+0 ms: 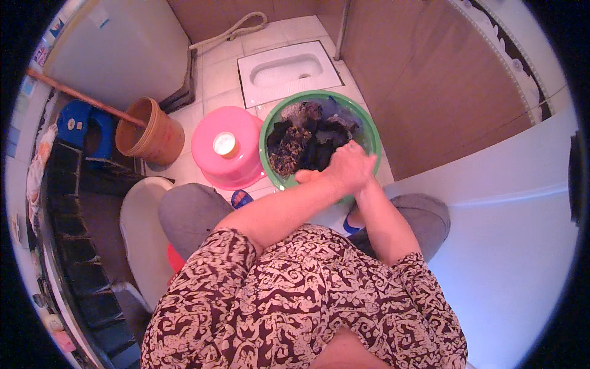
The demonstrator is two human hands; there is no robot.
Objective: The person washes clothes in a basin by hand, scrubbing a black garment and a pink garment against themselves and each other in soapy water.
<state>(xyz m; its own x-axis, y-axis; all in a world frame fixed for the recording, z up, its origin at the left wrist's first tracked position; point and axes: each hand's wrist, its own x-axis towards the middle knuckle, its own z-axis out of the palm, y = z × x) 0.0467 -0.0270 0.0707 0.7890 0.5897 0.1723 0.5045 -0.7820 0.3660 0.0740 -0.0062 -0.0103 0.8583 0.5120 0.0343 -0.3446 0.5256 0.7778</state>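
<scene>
Over the near right rim of a green plastic basin (375,133), my two hands meet with the wrists crossed. My left hand (349,161) lies across the top of my right wrist. Fingers that look like my right hand's (307,175) show below the left forearm; the rest of that hand is covered. Whether either hand grips anything is hidden. Wet dark clothes (322,143), some of them patterned, are heaped in water in the basin. A pink plastic basin (205,147) rests upside down against its left side, topped by a small round tub with a white top (225,144).
A squat toilet (286,76) is set in the tiled floor beyond the basin. An orange-brown bucket (168,140) with a wooden pole (87,99) stands left, near a blue plastic stool (76,124). A hose (235,30) lies at the back. A brown wall (424,92) rises right.
</scene>
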